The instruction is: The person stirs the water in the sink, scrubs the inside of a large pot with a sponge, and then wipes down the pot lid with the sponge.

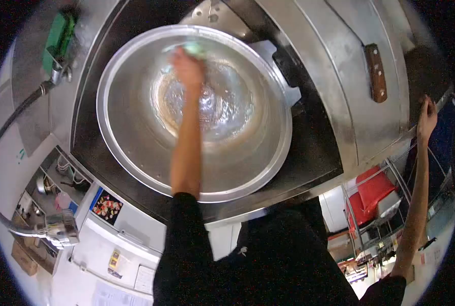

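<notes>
A large round metal pot point(118, 137) stands in the dark sink area, with water and suds on its bottom. My left hand point(188, 71) reaches inside it, smeared by motion, and is closed on a pale green scrubbing pad point(194, 49) against the far inner wall. Far to the right, my right hand point(427, 122) is by the edge of the steel counter point(334, 46). Its fingers are drawn together, and what they hold, if anything, is too dark to make out.
A wooden-handled tool point(376, 74) lies on the counter to the right. A hose with a spray head point(60, 229) hangs at the left, below a green object point(58, 41). Red bags point(372, 191) sit on a rack at the lower right.
</notes>
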Demonstrator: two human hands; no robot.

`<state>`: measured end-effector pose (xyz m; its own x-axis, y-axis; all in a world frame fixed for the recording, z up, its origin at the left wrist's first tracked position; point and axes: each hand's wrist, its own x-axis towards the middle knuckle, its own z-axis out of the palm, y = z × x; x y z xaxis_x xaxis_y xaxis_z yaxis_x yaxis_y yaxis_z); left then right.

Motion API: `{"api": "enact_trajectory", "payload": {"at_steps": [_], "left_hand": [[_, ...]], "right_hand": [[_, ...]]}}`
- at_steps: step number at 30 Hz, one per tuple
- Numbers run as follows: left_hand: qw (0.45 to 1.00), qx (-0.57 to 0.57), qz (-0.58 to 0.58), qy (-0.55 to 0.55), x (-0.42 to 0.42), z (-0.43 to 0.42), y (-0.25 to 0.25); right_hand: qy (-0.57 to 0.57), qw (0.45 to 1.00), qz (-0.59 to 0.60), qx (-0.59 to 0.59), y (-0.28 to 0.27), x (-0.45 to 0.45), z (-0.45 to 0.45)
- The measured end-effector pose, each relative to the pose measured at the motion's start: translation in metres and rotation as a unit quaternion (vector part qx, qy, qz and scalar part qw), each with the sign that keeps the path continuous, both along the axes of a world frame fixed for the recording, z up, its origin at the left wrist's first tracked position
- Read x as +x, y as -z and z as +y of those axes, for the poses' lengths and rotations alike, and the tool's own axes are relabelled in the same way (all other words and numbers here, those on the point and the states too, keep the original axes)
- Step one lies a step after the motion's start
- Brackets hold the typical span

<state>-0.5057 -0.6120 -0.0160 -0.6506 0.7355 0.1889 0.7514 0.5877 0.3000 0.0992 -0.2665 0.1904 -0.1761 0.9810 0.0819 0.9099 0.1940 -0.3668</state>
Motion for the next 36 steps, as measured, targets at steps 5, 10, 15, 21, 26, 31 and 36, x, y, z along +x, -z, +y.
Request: {"api": "enact_trajectory", "payload": {"at_steps": [5, 10, 15, 21, 26, 31, 36], "left_hand": [[0.955, -0.29, 0.07, -0.002, -0.043, -0.188, -0.049], [0.872, -0.383, -0.304, 0.029, 0.154, -0.232, -0.073], [0.938, 0.019, -0.322, -0.125, 0.236, -0.059, -0.081], [0.852, -0.038, -0.517, 0.069, 0.212, -0.177, -0.208], [0.865, -0.043, -0.498, 0.052, 0.213, -0.145, -0.208], [0.879, -0.029, -0.469, 0.085, 0.207, -0.116, -0.206], [0.858, -0.139, -0.485, 0.097, 0.205, -0.163, -0.231]], "right_hand": [[-0.027, 0.996, -0.087, -0.002, 0.001, 0.009, 0.009], [-0.017, 0.995, -0.086, 0.057, -0.002, -0.02, -0.004], [-0.025, 0.993, -0.066, 0.097, -0.008, -0.037, -0.014], [-0.026, 0.985, -0.123, 0.119, -0.007, -0.038, -0.015], [-0.002, 0.997, -0.061, 0.042, -0.002, -0.029, -0.013], [0.001, 0.993, -0.096, 0.073, -0.007, -0.038, -0.02], [-0.023, 0.998, -0.034, 0.048, -0.006, -0.039, -0.023]]}}
